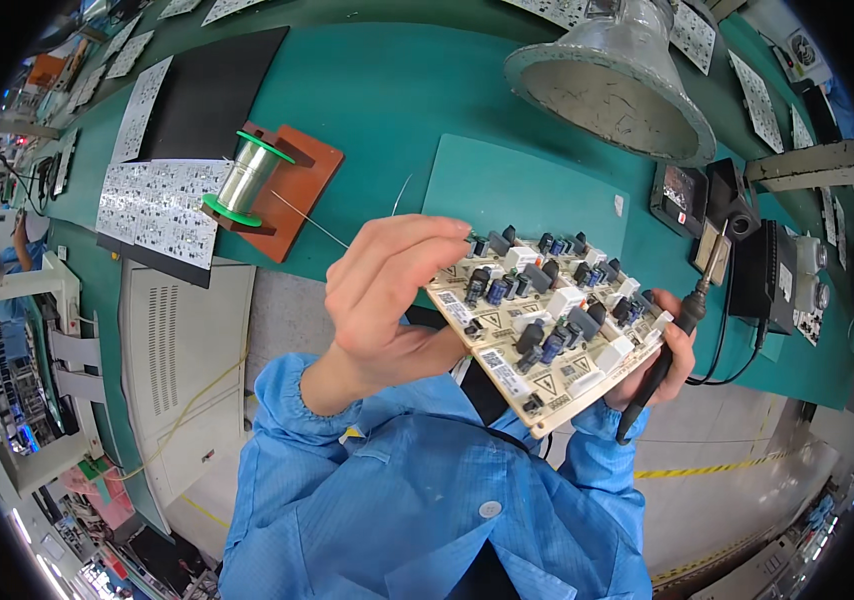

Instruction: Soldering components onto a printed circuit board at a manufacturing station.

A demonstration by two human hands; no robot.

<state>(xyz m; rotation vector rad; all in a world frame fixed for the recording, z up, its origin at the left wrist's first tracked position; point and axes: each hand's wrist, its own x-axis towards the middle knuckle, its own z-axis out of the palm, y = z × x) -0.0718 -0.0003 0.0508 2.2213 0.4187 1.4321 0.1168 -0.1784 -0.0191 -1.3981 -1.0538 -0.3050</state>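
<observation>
Green surface (pixel 367 110), floor (pixel 687 520) below with yellow tape (pixel 697 471). Wire spool (pixel 246 178) on brown stand (pixel 313 175). Circuit board (pixel 550 328) is held up: left hand (pixel 379 305) grips left end, right hand (pixel 675 352) holds right end plus soldering iron (pixel 652 382).

Can't see the underside of that cream rectangular circuit board (pixel 552 320), and it blocks part of the bare right hand (pixel 680 352). Print on its white rectangular labels (pixel 504 372) is way too tiny. Grey metal funnel-shaped hood (pixel 597 75) over the flat green desk (pixel 377 110), far edge, gets chopped up top. Blue-clothed person (pixel 32 247) past the desk's left edge: blurry.
</observation>
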